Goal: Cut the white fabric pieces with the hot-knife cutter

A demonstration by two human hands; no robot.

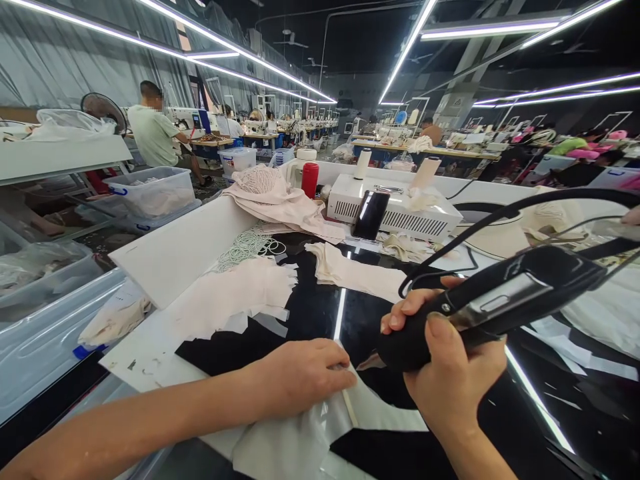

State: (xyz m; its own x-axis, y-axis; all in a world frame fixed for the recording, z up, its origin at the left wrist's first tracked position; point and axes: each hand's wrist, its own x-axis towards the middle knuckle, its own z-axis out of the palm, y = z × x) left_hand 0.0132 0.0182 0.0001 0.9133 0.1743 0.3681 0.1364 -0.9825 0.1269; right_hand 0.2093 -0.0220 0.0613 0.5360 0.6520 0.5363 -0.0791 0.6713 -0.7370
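My right hand (453, 370) is wrapped round a black corded handheld power tool (530, 283) with a silver panel on its side. The tool's rounded front end sits just right of my left hand (305, 377); its working tip is hidden. The fingers of my left hand are closed at the edge of a thin pale fabric piece (285, 443), which lies over the glossy black work surface (310, 313). A narrow cream strip (349, 407) runs along the fabric below my fingertips.
Cut pale pieces (235, 293) lie at left, and a folded stack (360, 272) farther back. Green elastic loops (250, 248) lie near a white side board (185, 247). A phone (371, 215) leans on a vented white box (395, 207). The tool's cable (480, 227) arches at right.
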